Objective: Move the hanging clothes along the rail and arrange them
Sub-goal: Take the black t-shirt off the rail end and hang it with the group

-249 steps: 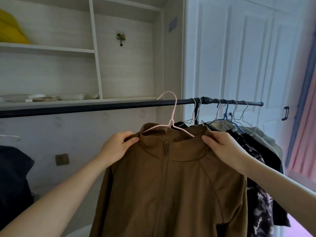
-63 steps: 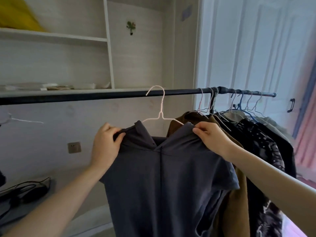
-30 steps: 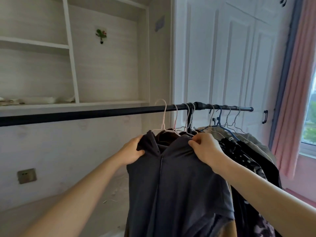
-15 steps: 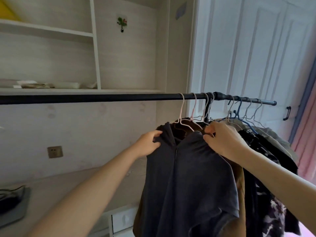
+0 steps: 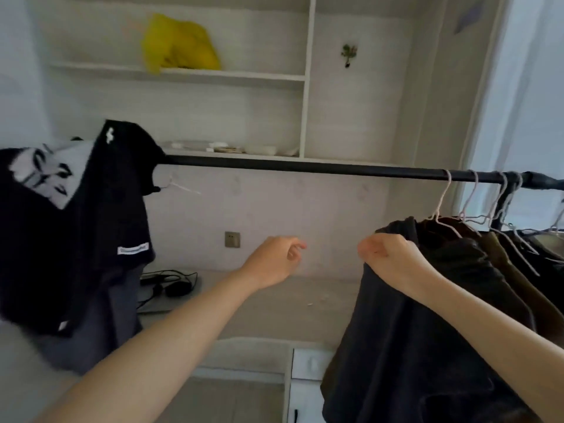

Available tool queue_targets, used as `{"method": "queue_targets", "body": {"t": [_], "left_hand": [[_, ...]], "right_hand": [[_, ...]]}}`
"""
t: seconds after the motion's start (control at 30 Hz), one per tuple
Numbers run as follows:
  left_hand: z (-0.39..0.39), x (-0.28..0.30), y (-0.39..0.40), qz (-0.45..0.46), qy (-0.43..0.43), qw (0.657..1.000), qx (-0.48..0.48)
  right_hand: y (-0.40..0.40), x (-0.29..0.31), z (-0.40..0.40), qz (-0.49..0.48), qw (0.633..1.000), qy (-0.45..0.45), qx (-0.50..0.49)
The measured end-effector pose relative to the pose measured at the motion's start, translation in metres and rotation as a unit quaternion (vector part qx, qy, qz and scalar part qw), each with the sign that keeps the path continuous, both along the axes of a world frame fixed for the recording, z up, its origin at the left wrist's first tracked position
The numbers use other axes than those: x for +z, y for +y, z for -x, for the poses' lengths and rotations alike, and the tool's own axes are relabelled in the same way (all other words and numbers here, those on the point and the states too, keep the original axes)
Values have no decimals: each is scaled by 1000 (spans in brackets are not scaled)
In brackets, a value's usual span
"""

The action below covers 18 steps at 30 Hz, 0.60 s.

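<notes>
A black rail [image 5: 305, 167] runs across the view. At its right end hang a dark grey hooded top [image 5: 427, 315] on a pale wire hanger [image 5: 439, 206], a brown jacket [image 5: 518, 276] behind it, and more dark clothes cut off by the frame edge. My right hand [image 5: 393, 261] grips the grey top at its left shoulder edge. Apart from every garment, my left hand [image 5: 274, 261] hovers with loosely curled fingers and holds nothing. Black clothes with a white print [image 5: 76, 224] hang at the rail's left end.
Wall shelves stand behind the rail, with a yellow bag [image 5: 180, 45] on the upper one. A wall socket [image 5: 232, 239] sits above a desk with black cables and a mouse [image 5: 171, 285]. A white drawer unit [image 5: 308, 364] is below.
My left hand has let go of the grey top and moved left into free air. My right hand stays on the top. The view has swung left, showing the black clothes.
</notes>
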State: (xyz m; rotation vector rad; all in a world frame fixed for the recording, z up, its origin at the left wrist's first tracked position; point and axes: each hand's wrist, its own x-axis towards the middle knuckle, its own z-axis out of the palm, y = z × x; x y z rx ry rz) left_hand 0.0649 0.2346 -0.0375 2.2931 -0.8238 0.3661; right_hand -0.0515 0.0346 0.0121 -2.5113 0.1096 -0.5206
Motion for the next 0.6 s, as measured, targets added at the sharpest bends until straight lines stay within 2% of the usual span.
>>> {"method": "queue_targets", "body": {"t": [0.23, 0.37, 0.53, 0.6], "left_hand": [[16, 33, 125, 53, -45, 990, 126], [16, 54, 185, 76, -110, 974, 181], [0, 78, 253, 115, -153, 955, 225], [-13, 88, 280, 114, -169, 952, 230]], "right_hand": [[95, 4, -37, -40, 991, 23, 126], [148, 20, -55, -29, 984, 9, 176], [212, 44, -73, 1, 977, 3, 215], [240, 58, -89, -23, 974, -3, 225]]}}
